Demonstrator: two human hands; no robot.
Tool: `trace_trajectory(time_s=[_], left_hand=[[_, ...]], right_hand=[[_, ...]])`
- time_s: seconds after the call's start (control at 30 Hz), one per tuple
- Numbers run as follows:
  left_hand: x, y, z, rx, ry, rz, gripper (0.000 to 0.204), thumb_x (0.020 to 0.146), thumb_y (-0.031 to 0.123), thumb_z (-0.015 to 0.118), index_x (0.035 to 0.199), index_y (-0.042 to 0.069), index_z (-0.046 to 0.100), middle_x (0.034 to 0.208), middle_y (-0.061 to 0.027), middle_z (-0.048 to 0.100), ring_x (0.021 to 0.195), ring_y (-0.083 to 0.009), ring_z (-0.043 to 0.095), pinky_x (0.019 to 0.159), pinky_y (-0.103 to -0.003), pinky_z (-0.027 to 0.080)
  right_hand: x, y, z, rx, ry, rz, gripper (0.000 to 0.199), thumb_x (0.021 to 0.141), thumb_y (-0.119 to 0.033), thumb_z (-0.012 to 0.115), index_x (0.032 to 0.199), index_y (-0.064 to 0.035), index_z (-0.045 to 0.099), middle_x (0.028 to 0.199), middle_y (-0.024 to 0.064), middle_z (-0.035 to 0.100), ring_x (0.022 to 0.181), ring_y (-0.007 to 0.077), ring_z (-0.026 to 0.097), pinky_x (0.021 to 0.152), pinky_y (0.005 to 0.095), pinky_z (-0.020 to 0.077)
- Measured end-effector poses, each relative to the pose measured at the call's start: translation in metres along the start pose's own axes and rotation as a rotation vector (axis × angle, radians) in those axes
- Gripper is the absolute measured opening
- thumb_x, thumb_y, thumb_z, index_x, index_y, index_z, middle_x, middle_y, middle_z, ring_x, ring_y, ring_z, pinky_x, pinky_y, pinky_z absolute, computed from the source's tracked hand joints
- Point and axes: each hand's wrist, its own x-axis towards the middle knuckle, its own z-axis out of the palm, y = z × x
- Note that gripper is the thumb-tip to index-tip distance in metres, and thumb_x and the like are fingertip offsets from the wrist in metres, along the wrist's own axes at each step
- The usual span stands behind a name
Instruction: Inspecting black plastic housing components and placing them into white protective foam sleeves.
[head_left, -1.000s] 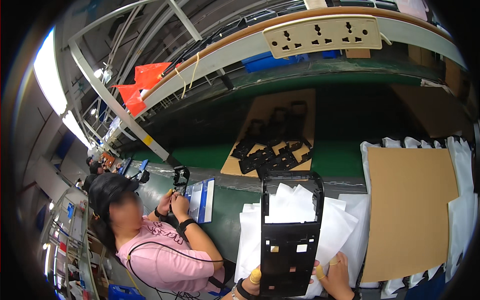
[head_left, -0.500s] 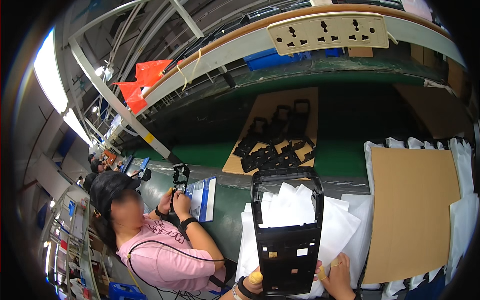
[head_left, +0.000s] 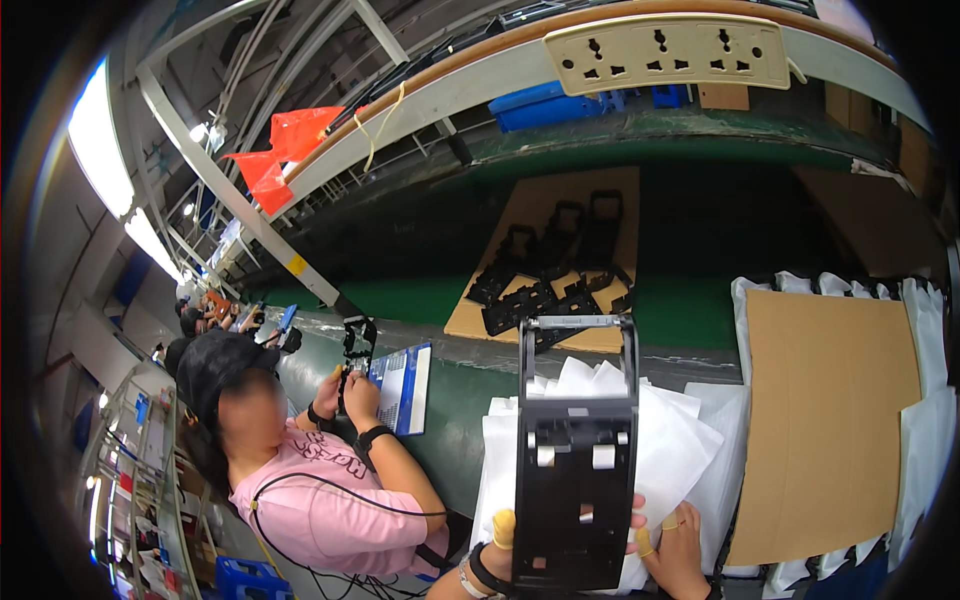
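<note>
A black plastic housing (head_left: pixel 575 490), long, with a handle loop at its far end and several small cutouts, is held up in front of me. My left hand (head_left: pixel 497 552) grips its lower left edge, a yellow finger cot on one finger. At the lower right edge, the fingers of my right hand (head_left: pixel 676 555) press against it, also with yellow finger cots. The housing hides part of both hands' grip. Behind and beneath it lies a loose pile of white sheet bags (head_left: pixel 680 440).
A cardboard sheet (head_left: pixel 830 420) covers white-wrapped parts at right. Beyond, more black housings lie on another cardboard (head_left: pixel 620 230) on the green conveyor (head_left: pixel 400 240). A co-worker in a pink shirt (head_left: pixel 330 500) sits left, handling a black part beside a blue-edged document (head_left: pixel 405 390). A power strip (head_left: pixel 665 55) hangs overhead.
The housing has tilted in my hands, so its handle end sits at a different angle and catches light along the bar. Both hands keep their hold.
</note>
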Motion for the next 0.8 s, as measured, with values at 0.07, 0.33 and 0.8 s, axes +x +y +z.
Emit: trace_trajectory(time_s=[0.07,0.33,0.8], left_hand=[[0.012,0.006,0.005,-0.156,-0.181,0.092,0.114,0.063,0.069,0.063,0.141,0.002,0.015,0.143,-0.0218,0.024,0.131,-0.0347,0.028,0.103,-0.052,0.032],[0.030,0.022,0.024,0.437,0.329,0.337,0.082,0.084,0.068,0.025,0.142,0.012,0.019,0.142,-0.0162,0.028,0.132,-0.0324,0.028,0.106,-0.048,0.030],[0.016,0.019,0.012,0.327,0.168,0.153,0.092,0.080,0.057,0.055,0.141,0.002,0.014,0.143,-0.0217,0.024,0.130,-0.0348,0.031,0.106,-0.047,0.030]], right_hand=[[-0.001,-0.002,-0.001,-0.024,-0.031,-0.013,0.046,0.077,-0.022,0.060,0.112,0.0059,0.048,0.108,0.0212,0.050,0.103,0.0391,0.043,0.093,0.0480,0.0311],[0.006,-0.010,-0.005,-0.008,-0.027,0.034,0.045,0.077,-0.020,0.059,0.112,0.0066,0.048,0.106,0.0210,0.050,0.101,0.0391,0.043,0.093,0.0480,0.0310],[0.000,0.000,0.009,-0.090,0.028,-0.014,0.046,0.080,-0.013,0.056,0.118,0.0107,0.042,0.111,0.0314,0.049,0.107,0.0458,0.042,0.095,0.0515,0.0309]])
